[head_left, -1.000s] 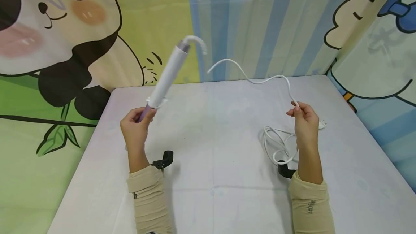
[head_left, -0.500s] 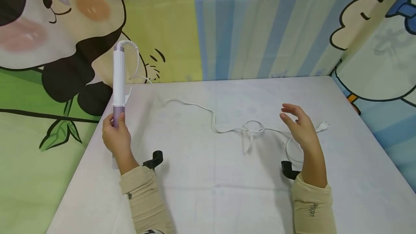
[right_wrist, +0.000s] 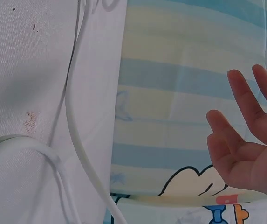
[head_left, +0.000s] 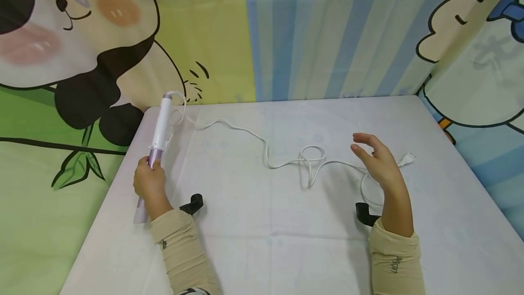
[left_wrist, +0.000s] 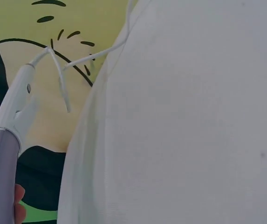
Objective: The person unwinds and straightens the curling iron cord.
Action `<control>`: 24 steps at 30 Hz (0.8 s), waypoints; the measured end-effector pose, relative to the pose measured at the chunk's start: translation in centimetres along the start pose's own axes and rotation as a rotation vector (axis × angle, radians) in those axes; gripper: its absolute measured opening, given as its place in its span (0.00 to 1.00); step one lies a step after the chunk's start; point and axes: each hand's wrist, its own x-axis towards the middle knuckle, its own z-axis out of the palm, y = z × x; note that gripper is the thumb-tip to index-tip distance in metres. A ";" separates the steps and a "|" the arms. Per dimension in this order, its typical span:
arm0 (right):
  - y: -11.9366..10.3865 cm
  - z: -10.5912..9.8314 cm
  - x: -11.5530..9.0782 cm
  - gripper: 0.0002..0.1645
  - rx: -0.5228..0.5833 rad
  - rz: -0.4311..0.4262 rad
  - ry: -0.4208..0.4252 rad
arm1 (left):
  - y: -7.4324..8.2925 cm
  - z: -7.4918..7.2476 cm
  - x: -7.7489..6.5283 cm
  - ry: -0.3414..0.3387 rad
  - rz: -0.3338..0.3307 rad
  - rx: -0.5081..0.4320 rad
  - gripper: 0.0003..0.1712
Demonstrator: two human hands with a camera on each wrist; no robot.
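My left hand (head_left: 149, 183) grips a curling iron (head_left: 162, 119) by its lilac barrel at the left side of the white table. The iron's white handle points away, and the barrel's lilac end shows below the hand. In the left wrist view the curling iron (left_wrist: 13, 100) shows its white handle with buttons and a lever, fingers on either side of the barrel. A white cord (head_left: 245, 130) leaves the handle and runs right across the table. My right hand (head_left: 382, 163) is held up at the right, holding nothing, fingers loosely bent and thumb apart.
The cord ends in a white plug (head_left: 406, 160) beyond my right hand, with a loose loop near the middle right of the white table (head_left: 254, 208). A cartoon-printed curtain (head_left: 303, 31) hangs behind the table. Black camera mounts (head_left: 192, 205) sit at both wrists.
My right hand has let go of the cord, which now lies across the table. My left hand has swung the curling iron left, then lowered it toward the table.
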 end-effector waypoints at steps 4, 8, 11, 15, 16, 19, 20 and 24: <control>0.0 0.0 0.0 0.33 -0.008 -0.002 -0.017 | -0.6 0.9 0.3 -0.039 0.015 0.037 0.24; 0.0 -0.1 0.0 0.33 -0.015 -0.010 -0.028 | -1.2 1.6 0.6 -0.073 -0.005 0.044 0.23; 0.0 -0.1 0.1 0.33 -0.015 -0.012 -0.043 | -1.7 2.0 0.9 -0.105 -0.018 0.059 0.23; 0.1 -0.2 0.0 0.34 -0.020 0.003 -0.065 | -2.0 2.4 1.1 -0.123 -0.011 0.067 0.23; 0.2 -0.2 0.0 0.34 -0.023 0.005 -0.068 | -2.0 2.5 1.0 -0.127 -0.007 0.071 0.23; 0.4 -0.2 -0.1 0.34 -0.030 0.008 -0.055 | -1.9 2.2 0.8 -0.158 -0.004 0.112 0.24; 0.5 -0.2 -0.2 0.34 -0.028 0.008 -0.042 | -1.8 2.0 0.6 -0.167 0.002 0.132 0.25; 0.7 -0.3 -0.4 0.34 -0.053 -0.008 0.060 | -0.8 0.6 -0.2 -0.150 0.057 0.201 0.30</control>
